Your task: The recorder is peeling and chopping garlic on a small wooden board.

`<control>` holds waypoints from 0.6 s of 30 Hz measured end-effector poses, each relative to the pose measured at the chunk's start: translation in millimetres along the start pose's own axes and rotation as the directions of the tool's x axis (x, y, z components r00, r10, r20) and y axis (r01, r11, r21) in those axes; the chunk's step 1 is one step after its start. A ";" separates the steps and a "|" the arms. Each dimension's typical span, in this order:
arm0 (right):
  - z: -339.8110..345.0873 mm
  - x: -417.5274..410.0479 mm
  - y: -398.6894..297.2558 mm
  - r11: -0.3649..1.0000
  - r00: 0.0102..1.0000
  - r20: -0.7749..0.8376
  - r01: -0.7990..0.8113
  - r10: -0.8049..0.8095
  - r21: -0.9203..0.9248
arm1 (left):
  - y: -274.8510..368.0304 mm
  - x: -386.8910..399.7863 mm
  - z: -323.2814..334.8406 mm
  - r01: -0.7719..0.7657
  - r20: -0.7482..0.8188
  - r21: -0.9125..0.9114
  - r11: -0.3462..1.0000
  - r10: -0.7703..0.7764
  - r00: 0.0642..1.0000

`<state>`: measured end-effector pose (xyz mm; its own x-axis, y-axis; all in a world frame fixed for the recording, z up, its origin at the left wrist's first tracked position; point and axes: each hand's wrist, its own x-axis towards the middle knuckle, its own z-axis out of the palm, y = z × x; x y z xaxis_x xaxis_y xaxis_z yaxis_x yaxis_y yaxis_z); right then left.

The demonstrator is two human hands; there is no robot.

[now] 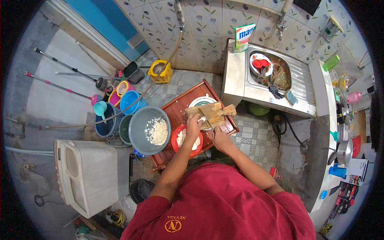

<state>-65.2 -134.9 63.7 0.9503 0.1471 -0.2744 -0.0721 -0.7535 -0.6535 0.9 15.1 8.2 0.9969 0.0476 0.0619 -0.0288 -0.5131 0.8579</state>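
Observation:
A wooden cutting board [214, 111] lies across a white round container [201, 100] on a low reddish-brown wooden table [172, 111]. My right hand [223, 140] grips the handle end of a knife [205, 117], its blade slanting over the board. With its fingertips, my left hand [194, 125] steadies a small white food piece [202, 119] against the board beside the blade. Below my left wrist sits a red plastic bowl [174, 143] holding larger white chunks [181, 136]. To its left, a large grey basin [135, 127] contains many small white diced pieces [158, 132].
A steel sink [301, 76] with dishes stands at the back right. Left of the table are a blue bucket [129, 100], a dark blue tub [103, 127] and a white twin-tub washing machine [96, 177]. A hose [150, 85] hangs across from the wall tap.

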 end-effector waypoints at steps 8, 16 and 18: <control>-6.9 -3.4 -3.9 0.998 0.994 0.094 -0.057 0.058 -0.012 | -1.4 -0.5 -1.1 -0.235 0.028 0.199 0.951 0.235 0.972; -1.2 -17.6 -12.0 0.976 0.967 0.137 -0.218 0.216 0.005 | -3.5 1.2 -2.6 -0.238 0.047 0.153 0.959 0.233 0.971; 16.7 -14.1 4.2 0.973 0.965 0.126 -0.230 0.228 -0.001 | -2.3 3.8 -3.5 -0.248 0.052 0.146 0.958 0.243 0.969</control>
<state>-83.9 -129.5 53.0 0.8628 0.0512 -0.5029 -0.2881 -0.7677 -0.5724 4.6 19.5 8.2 0.9625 -0.1228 0.2420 -0.2641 -0.6286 0.7315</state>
